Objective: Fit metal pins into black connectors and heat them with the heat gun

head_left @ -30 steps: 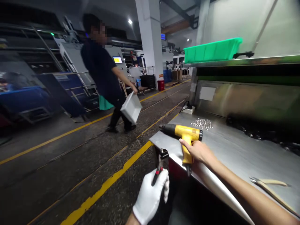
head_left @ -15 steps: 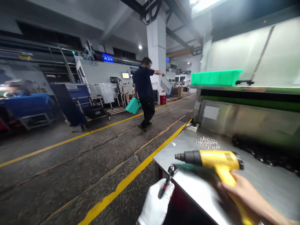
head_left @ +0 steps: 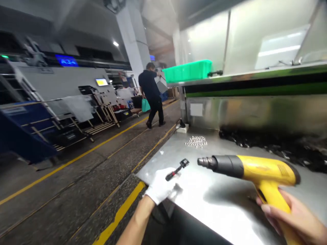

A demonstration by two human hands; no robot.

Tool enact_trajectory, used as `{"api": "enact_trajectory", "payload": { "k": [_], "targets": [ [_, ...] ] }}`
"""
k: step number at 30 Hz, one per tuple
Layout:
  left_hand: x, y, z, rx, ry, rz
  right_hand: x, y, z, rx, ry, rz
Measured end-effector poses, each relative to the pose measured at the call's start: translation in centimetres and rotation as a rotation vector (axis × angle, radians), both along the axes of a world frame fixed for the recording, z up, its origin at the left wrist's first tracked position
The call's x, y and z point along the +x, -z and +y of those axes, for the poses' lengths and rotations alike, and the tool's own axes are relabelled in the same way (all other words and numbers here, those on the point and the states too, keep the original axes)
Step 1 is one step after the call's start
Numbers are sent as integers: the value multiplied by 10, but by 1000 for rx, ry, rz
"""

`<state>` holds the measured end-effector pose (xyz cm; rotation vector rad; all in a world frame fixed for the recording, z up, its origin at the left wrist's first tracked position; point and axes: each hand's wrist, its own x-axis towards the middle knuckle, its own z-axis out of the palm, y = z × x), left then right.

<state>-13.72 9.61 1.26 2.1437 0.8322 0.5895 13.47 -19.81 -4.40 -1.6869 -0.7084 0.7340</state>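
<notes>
My left hand (head_left: 162, 185), in a white glove, is closed on a dark tool with a red mark (head_left: 173, 174). A small black part (head_left: 184, 162) with a shiny centre sits at the tool's far end. My bare right hand (head_left: 288, 212) wraps round the handle of a yellow heat gun (head_left: 265, 168). The gun's metal nozzle points left, a short gap to the right of the black part. Both hands are over the near part of the metal table (head_left: 163, 160).
Small shiny pieces (head_left: 196, 141) lie on the table, with a heap of black parts (head_left: 276, 148) along its back right. A green bin (head_left: 189, 71) stands on the shelf above. In the aisle a person (head_left: 150, 92) carries bins.
The view has turned right. My left hand has come over the table with the tool, and the black part has moved up. The person in the aisle has walked farther off.
</notes>
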Motion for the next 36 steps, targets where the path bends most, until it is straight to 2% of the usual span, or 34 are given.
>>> {"api": "enact_trajectory", "payload": {
  "k": [3, 6, 9, 15, 18, 21, 26, 36],
  "targets": [
    [5, -9, 5, -10, 70, 118, -6, -8, -1, 82, 8, 183],
    [12, -17, 8, 15, 146, 247, 0, -14, -4, 23, -35, 312],
    [16, -20, 11, 24, 220, 347, 9, -12, -9, -21, -73, 385],
    [17, -17, 20, -46, 256, 318, 12, -10, -16, -87, -64, 347],
    [17, -16, 21, -74, 251, 303, 11, -9, -17, -96, -13, 310],
    [18, -16, 22, -82, 256, 298, 15, -1, -20, -120, 18, 246],
    [19, -13, 22, -71, 275, 291, 25, 10, -29, -157, -20, 172],
    [21, -20, 17, -38, 283, 317, 22, -1, -24, -178, 22, 137]
  ]
}}
